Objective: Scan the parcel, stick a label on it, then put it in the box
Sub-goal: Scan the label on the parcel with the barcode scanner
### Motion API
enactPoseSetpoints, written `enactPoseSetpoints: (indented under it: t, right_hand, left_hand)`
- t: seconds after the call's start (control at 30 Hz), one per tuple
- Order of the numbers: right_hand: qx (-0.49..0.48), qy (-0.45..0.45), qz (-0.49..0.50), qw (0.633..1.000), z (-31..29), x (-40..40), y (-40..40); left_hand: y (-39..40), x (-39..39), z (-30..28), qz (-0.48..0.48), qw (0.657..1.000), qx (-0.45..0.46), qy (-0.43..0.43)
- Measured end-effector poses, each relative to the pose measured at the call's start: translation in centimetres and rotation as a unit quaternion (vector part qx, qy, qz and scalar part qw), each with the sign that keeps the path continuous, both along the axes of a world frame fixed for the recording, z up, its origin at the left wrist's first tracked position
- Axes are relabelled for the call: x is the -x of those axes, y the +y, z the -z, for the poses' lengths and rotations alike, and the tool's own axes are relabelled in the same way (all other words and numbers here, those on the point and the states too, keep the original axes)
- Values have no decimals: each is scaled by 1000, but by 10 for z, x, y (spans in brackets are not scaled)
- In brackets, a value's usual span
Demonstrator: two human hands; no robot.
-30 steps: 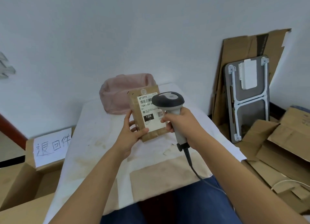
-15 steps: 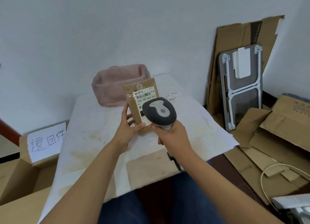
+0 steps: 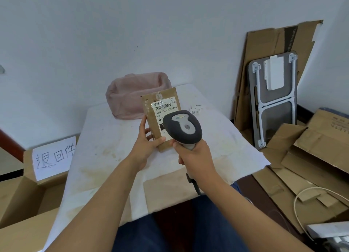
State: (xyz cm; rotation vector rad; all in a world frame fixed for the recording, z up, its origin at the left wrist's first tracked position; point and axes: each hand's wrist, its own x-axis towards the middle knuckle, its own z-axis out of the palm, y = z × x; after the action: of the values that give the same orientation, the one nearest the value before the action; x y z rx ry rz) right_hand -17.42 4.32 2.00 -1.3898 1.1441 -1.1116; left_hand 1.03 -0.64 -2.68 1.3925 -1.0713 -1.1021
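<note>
A flat brown parcel (image 3: 160, 100) with a white barcode label stands upright above the table, gripped at its lower left edge by my left hand (image 3: 146, 144). My right hand (image 3: 194, 155) grips the handle of a grey barcode scanner (image 3: 182, 128), whose head sits just in front of the parcel's lower right and covers part of the label. An open cardboard box (image 3: 22, 193) with a handwritten paper sign (image 3: 53, 157) stands on the floor at the left. Small paper labels (image 3: 196, 109) lie on the table behind the parcel.
A pink bag-lined bin (image 3: 128, 93) stands at the back of the white-covered table (image 3: 105, 149). A brown cardboard sheet (image 3: 166, 191) lies at the table's near edge. Flattened cartons (image 3: 311, 157) and a folded grey table (image 3: 273, 100) fill the floor at the right, with a white cable (image 3: 302, 195).
The scanner has tipped from upright to pointing forward at the parcel's label, and the right hand has dropped slightly. The parcel stays in the left hand.
</note>
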Motion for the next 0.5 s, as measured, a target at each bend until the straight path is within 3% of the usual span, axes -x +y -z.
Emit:
enactPoseSetpoints:
  t: [0.5]
  right_hand:
    - [-17, -26, 7, 1000, -1, -5, -3]
  left_hand:
    - [-4, 0, 0, -10, 1000, -14, -5]
